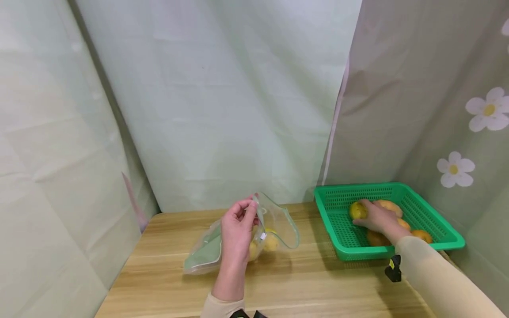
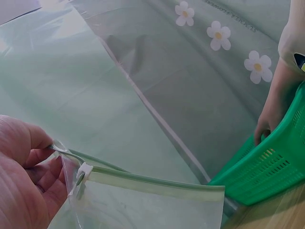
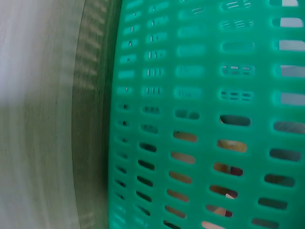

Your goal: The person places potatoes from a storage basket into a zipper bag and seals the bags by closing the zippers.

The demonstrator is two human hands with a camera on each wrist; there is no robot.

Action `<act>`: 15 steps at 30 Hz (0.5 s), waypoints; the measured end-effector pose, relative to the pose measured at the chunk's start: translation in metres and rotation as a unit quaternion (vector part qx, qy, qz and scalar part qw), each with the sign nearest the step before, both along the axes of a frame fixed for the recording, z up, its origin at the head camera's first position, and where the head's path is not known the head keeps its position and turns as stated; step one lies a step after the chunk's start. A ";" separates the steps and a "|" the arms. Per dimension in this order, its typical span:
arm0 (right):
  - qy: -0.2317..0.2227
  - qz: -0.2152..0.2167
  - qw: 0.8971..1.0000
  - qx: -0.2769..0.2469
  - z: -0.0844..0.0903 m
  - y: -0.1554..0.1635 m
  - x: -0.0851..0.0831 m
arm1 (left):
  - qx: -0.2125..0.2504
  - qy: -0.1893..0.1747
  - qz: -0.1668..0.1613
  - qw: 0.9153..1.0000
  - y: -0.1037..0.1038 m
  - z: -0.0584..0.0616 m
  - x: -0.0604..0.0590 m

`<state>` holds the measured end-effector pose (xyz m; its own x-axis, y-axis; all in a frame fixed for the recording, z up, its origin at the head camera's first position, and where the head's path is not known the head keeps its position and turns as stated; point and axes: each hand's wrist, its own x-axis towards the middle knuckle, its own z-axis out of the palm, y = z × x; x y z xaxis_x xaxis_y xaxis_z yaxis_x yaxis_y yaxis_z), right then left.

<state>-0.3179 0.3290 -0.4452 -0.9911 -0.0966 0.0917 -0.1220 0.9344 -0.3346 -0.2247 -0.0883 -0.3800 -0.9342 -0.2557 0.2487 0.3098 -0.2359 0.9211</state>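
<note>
A clear zip bag with a green edge [image 1: 203, 257] lies on the table, its mouth gaping to the right. My left hand [image 1: 237, 227] pinches the bag's rim between thumb and fingers; a white slider [image 2: 85, 170] shows close by in the left wrist view. Yellow lemons [image 1: 271, 242] show through the clear plastic. Inside the green basket [image 1: 359, 253], my right hand [image 1: 380, 217] grips a yellow lemon [image 1: 356, 210], fingers over its top and thumb at its lower side. The right wrist view is mostly filled by the basket's slotted wall, hiding that hand's grasp.
Beside the right hand in the basket lie a long pale-tan item [image 1: 390, 206] and several orange-brown round fruits [image 1: 422, 236]. The wooden table [image 1: 310, 287] meets pale curtains [image 1: 246, 110] at the back and sides.
</note>
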 end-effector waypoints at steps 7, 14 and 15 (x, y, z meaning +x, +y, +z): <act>-0.011 -0.007 1.000 -0.019 -0.002 -0.006 -0.003 | 0.004 -0.003 0.001 1.000 -0.001 -0.001 0.002; -0.017 -0.012 1.000 -0.016 0.000 -0.007 -0.006 | -0.006 0.001 0.001 1.000 0.000 0.000 0.001; -0.014 -0.009 1.000 -0.013 0.001 -0.006 -0.006 | -0.005 0.002 0.001 1.000 0.001 0.000 0.000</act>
<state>-0.3243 0.3227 -0.4446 -0.9949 -0.0762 0.0660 -0.0951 0.9275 -0.3616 -0.2242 -0.0877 -0.3799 -0.9328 -0.2550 0.2545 0.3136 -0.2269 0.9220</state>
